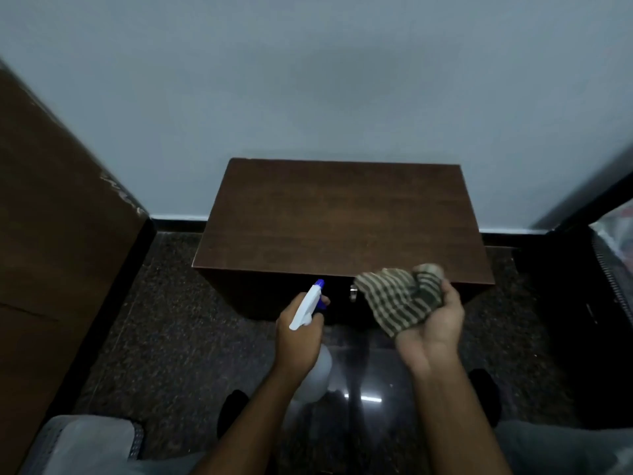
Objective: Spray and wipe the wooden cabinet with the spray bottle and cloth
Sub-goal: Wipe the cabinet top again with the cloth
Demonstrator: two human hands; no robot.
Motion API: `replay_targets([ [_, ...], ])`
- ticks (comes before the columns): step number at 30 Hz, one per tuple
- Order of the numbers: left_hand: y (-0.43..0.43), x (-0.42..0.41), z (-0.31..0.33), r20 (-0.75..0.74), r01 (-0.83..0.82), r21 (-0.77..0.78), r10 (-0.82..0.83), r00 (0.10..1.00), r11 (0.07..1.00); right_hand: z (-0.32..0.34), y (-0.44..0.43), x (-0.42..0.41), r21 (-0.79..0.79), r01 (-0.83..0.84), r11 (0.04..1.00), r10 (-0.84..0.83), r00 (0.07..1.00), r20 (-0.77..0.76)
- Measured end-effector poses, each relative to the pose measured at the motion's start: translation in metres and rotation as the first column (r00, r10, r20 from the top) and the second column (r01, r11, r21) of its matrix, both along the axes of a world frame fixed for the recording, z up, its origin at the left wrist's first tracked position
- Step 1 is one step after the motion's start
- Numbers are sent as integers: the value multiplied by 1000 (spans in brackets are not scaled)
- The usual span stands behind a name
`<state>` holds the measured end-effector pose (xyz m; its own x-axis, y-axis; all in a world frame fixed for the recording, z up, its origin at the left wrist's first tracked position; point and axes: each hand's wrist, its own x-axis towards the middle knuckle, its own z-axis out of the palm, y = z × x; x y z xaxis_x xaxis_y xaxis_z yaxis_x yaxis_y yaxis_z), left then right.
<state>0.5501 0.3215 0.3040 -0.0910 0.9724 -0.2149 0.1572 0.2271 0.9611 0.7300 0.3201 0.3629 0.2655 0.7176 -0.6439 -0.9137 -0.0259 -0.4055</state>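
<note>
A low dark-brown wooden cabinet (pixel 342 217) stands against the pale wall, its flat top bare. My left hand (pixel 298 341) grips a white spray bottle (pixel 305 308) with a blue nozzle, pointed up toward the cabinet's front edge; the bottle's translucent body hangs below my wrist. My right hand (pixel 433 329) holds a crumpled striped brown-and-beige cloth (pixel 399 296) just in front of the cabinet's front right edge. A small metal key or handle (pixel 352 292) shows on the cabinet's dark front, between my hands.
A tall brown wooden panel (pixel 58 252) fills the left side. Dark furniture with a coiled edge (pixel 609 275) stands at the right. The floor (pixel 164 323) is dark speckled stone with a glossy strip. My knees in grey fabric show at the bottom corners.
</note>
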Motion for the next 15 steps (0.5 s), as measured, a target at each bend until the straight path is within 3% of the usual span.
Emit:
replay_targets([
  [2, 7, 6, 13, -13, 24, 10, -24, 1000, 1000, 16, 2, 18, -7, 160, 987, -154, 956, 251],
  [3, 11, 11, 22, -17, 35, 11, -35, 999, 999, 21, 7, 27, -30, 217, 976, -178, 866, 468],
  [5, 19, 21, 38, -17, 51, 25, -51, 999, 998, 25, 21, 41, -41, 243, 969, -98, 535, 839],
  [7, 29, 30, 50, -34, 64, 43, -63, 997, 997, 11, 31, 50, -98, 81, 992, 81, 195, 977],
  [9, 41, 35, 58, -44, 72, 50, -70, 997, 996, -12, 36, 56, -332, -24, 943, 317, -238, 918],
  [10, 47, 37, 61, -49, 82, 56, -80, 996, 995, -24, 39, 60, -429, -34, 903, 380, -406, 831],
  [13, 65, 37, 68, -77, 88, 68, -83, 994, 994, -53, 51, 68, -684, -95, 723, 460, -672, 580],
  [15, 72, 33, 66, -99, 75, 72, -68, 993, 995, -68, 61, 69, -770, -39, 637, 456, -786, 417],
])
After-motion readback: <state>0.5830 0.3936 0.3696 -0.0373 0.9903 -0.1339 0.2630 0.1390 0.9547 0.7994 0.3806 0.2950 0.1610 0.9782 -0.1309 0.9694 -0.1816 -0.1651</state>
